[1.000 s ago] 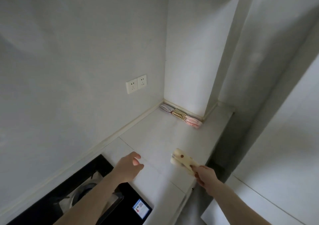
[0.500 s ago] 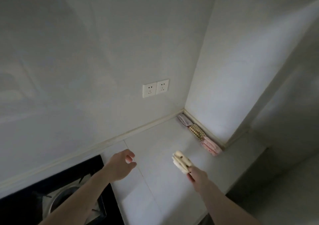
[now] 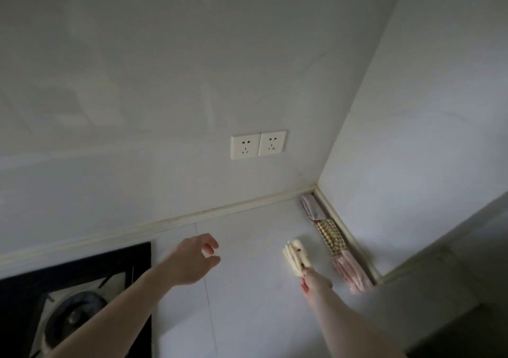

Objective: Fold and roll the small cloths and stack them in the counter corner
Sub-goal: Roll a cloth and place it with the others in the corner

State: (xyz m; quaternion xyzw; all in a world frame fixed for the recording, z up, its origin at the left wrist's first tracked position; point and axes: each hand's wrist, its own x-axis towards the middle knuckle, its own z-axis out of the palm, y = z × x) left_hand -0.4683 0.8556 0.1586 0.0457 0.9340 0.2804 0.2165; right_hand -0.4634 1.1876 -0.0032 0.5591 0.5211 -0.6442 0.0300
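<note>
My right hand point(image 3: 313, 282) grips a rolled cream cloth point(image 3: 296, 256) with small dark spots, held above the white counter point(image 3: 247, 297) just left of the row by the right wall. That row holds three rolled cloths: a grey one point(image 3: 312, 207) in the corner, a yellow checked one point(image 3: 331, 236) in the middle and a pink one point(image 3: 353, 273) nearest me. My left hand point(image 3: 193, 261) hovers over the counter with loosely curled fingers and holds nothing.
A black gas hob point(image 3: 74, 300) with a burner fills the lower left. A double wall socket point(image 3: 258, 144) sits above the counter. The counter's right edge drops off beyond the pink cloth, past the wall's outer corner point(image 3: 382, 279).
My right hand has carried the cream roll forward and right, close to the row of cloths. The view has swung right and nearer to the corner. My left hand stays hovering.
</note>
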